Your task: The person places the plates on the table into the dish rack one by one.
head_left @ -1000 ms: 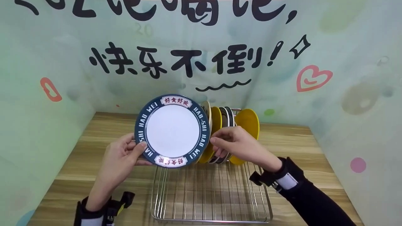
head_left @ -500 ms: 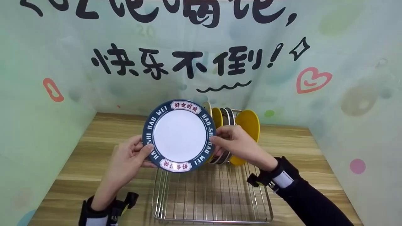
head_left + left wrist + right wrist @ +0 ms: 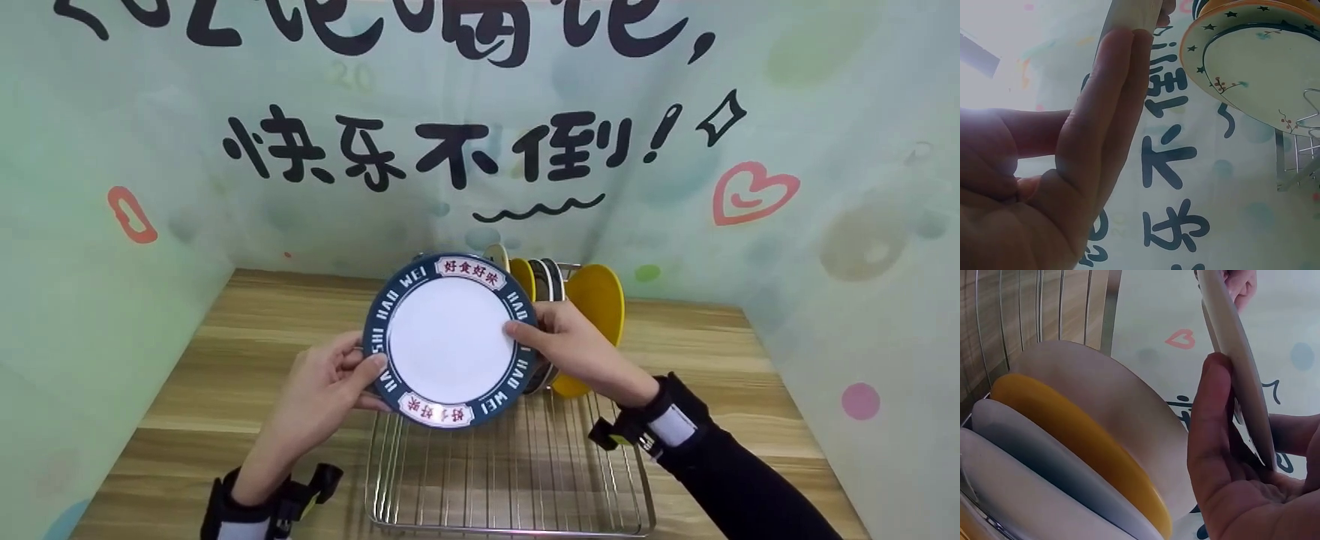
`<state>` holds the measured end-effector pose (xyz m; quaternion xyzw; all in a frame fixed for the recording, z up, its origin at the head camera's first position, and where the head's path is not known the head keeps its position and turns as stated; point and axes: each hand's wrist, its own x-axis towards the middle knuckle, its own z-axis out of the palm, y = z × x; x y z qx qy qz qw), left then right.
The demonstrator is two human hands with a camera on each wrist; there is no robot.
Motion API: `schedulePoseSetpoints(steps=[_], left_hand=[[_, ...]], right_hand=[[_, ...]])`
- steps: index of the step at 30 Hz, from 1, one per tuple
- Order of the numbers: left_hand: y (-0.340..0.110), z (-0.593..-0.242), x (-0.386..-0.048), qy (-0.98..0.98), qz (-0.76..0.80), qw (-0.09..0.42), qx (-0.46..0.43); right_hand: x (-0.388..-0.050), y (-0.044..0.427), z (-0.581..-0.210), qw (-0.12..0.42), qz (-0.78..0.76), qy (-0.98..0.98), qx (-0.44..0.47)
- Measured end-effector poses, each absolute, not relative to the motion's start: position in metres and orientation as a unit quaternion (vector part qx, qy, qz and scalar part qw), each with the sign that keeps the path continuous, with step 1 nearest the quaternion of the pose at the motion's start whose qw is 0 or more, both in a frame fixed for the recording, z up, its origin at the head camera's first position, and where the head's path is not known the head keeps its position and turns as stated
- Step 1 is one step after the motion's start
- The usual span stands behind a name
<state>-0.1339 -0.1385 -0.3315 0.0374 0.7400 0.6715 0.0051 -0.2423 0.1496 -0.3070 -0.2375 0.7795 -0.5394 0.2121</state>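
Note:
A round white plate (image 3: pixel 450 341) with a dark blue lettered rim is held up between both hands, its face toward the head camera. My left hand (image 3: pixel 326 390) pinches the lower left rim, thumb on the front and fingers behind. On the opposite side my right hand (image 3: pixel 585 345) grips the right rim, its thumb lying over the edge of the white centre. In the right wrist view the plate (image 3: pixel 1241 365) appears edge-on between thumb and fingers. Behind it, several plates stand on edge in a wire rack (image 3: pixel 510 480), among them a yellow plate (image 3: pixel 600 330) at the right end.
The rack's front part extends toward me on the wooden table (image 3: pixel 712 420). A cream plate with stars and berry sprigs (image 3: pixel 1264 73) stands in the rack in the left wrist view. Printed cloth walls (image 3: pixel 360 217) enclose the table at the back and sides.
The blue-rimmed plate has moved right and slightly down with my left hand. My right hand, at first beside the rim, has taken hold of the plate's right edge.

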Motion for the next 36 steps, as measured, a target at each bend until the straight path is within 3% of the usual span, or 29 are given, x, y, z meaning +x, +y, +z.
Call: schedulePoseSetpoints(steps=[26, 36], left_hand=[[-0.143, -0.339, -0.139, 0.757, 0.648, 0.034, 0.078], [-0.145, -0.358, -0.157, 0.84, 0.542, -0.023, 0.015]], right_hand=[[-0.245, 0.149, -0.306, 0.22, -0.561, 0.767, -0.22], [-0.249, 0.152, -0.292, 0.167, -0.594, 0.771, -0.159]])
